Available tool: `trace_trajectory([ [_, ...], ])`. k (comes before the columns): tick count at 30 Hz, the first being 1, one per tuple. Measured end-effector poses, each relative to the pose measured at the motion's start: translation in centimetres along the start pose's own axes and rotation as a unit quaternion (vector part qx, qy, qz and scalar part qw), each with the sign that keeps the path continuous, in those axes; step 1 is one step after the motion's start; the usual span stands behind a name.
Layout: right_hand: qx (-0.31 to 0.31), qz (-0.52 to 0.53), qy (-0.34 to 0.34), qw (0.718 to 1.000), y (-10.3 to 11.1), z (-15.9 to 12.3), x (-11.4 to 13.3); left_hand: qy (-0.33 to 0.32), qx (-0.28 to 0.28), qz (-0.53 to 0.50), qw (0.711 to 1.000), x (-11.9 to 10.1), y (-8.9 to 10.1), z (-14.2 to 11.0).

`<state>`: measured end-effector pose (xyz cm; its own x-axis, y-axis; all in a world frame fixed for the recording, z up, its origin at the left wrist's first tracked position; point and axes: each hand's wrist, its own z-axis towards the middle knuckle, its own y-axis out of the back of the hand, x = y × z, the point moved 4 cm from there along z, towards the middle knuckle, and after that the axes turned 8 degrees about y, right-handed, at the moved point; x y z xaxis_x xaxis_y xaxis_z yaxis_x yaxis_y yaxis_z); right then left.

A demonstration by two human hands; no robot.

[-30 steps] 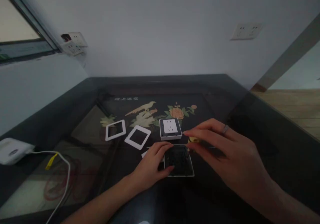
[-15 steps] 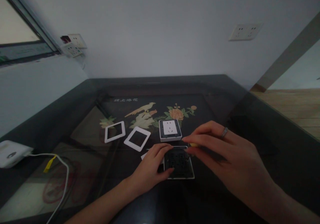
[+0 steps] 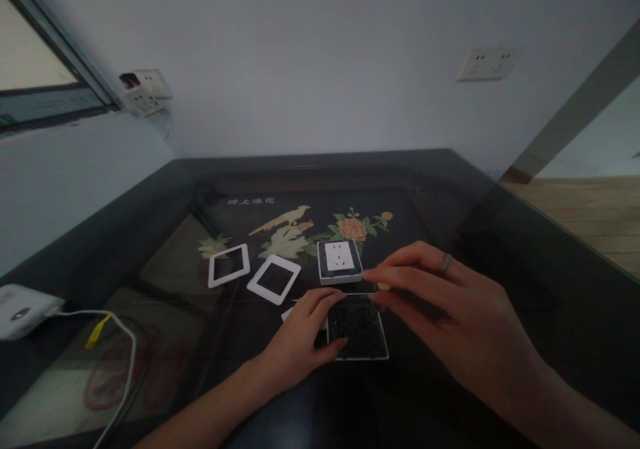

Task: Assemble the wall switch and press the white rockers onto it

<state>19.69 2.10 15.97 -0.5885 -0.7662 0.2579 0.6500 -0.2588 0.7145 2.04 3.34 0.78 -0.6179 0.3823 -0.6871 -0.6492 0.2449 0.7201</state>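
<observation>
My left hand [image 3: 305, 332] grips the left side of a square socket panel [image 3: 357, 342], which lies with its black back upward and a thin white rim around it. The thumb rests on the black face, the fingers at the upper left edge. At the panel's upper right corner my right hand [image 3: 425, 295] pinches a small yellow object [image 3: 384, 287]; the fingers cover most of it, so its kind is unclear. Just beyond stands a white socket box [image 3: 340, 279], its outlet face up and its outer frame off. A white piece [image 3: 287, 315] is partly hidden behind my left hand.
Two white cover frames [image 3: 229, 280] [image 3: 255, 291] lie to the left on the dark glossy table [image 3: 435, 189]. A white adapter [image 3: 30, 309] with a white cable [image 3: 131, 362] and yellow tag lies at the left edge. Wall sockets [image 3: 489, 64] are on the wall behind.
The yellow object shows slightly more between my right fingers, which have shifted very little. My left hand and the panel hold the same place.
</observation>
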Motion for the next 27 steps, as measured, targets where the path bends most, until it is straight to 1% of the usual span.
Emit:
trace_trajectory([
  [3,0.032,0.019,-0.015,0.999,0.14,-0.19,-0.17,-0.002,0.000,0.002,1.000,-0.09,0.04,-0.02],
  [6,0.065,0.036,-0.010,0.997,0.11,-0.30,-0.16,-0.004,0.001,0.005,1.000,-0.20,0.05,-0.07],
  [8,0.056,0.033,-0.001,0.998,0.03,-0.24,-0.11,-0.003,0.002,0.007,1.000,-0.23,0.02,-0.11],
  [11,0.017,0.005,0.010,1.000,-0.04,-0.06,-0.04,0.000,0.004,0.009,1.000,-0.19,0.02,-0.15],
  [13,0.004,-0.006,0.013,1.000,-0.04,-0.05,-0.04,-0.001,0.002,0.009,1.000,-0.18,0.07,-0.14],
  [15,0.011,-0.001,0.005,1.000,0.03,-0.16,-0.16,-0.004,0.001,0.009,1.000,-0.20,0.13,-0.10],
  [17,0.034,0.011,-0.007,0.999,0.09,-0.33,-0.35,-0.002,0.002,0.008,1.000,-0.21,0.16,-0.06],
  [20,0.063,0.028,-0.001,0.998,0.05,-0.46,-0.39,0.002,0.005,0.008,1.000,-0.20,0.16,-0.05],
  [22,0.059,0.027,0.012,0.998,-0.08,-0.36,-0.27,0.002,0.005,0.010,1.000,-0.18,0.14,-0.07],
  [27,0.017,-0.009,0.021,1.000,-0.26,-0.11,-0.17,-0.002,0.006,0.013,1.000,-0.22,0.09,-0.07],
])
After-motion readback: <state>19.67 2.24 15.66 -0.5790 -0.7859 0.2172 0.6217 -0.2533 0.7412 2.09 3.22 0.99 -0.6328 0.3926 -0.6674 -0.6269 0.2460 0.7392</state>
